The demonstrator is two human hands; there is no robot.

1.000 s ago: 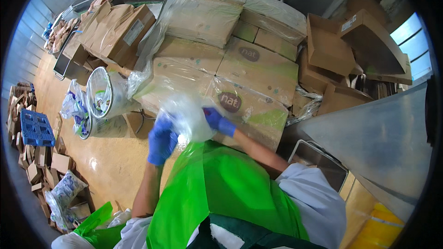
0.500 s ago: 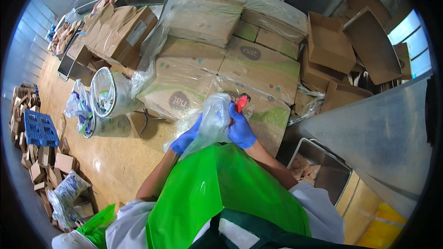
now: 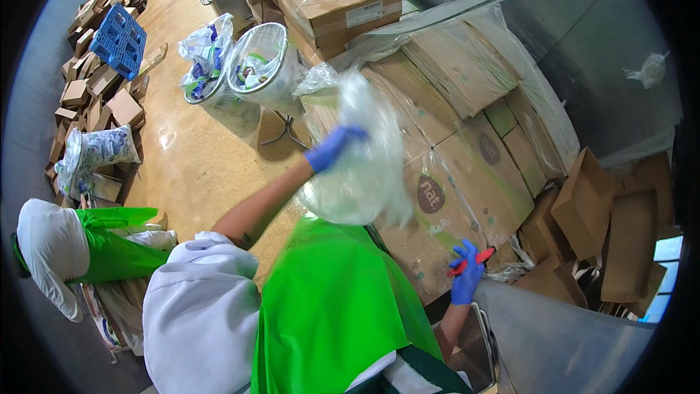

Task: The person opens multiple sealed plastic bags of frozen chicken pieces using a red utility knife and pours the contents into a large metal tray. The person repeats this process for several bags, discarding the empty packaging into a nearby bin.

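My left hand (image 3: 332, 149), in a blue glove, is closed on a bunched sheet of clear plastic film (image 3: 357, 182), blurred by motion, that hangs in front of my green apron. Low on the right, my gloved right hand (image 3: 465, 281) grips a small red hand tool (image 3: 477, 258) with a dark tip; its exact kind is hard to make out. That hand is over the near right corner of a stack of cardboard boxes (image 3: 456, 215), partly wrapped in clear film. Part of the stack lies hidden behind the sheet.
Two clear bag-lined bins (image 3: 257, 91) with plastic waste stand left of the stack. A large carton (image 3: 335, 11) sits beyond. Open cartons (image 3: 583, 211) are heaped right, by a metal panel (image 3: 576, 335). A blue pallet (image 3: 119, 40) leans on cardboard. Another person (image 3: 65, 237) is lower left.
My view has turned. My hands, close together before, are now far apart: the left carries the film left toward the bins, and the right has moved right with the red hand tool.
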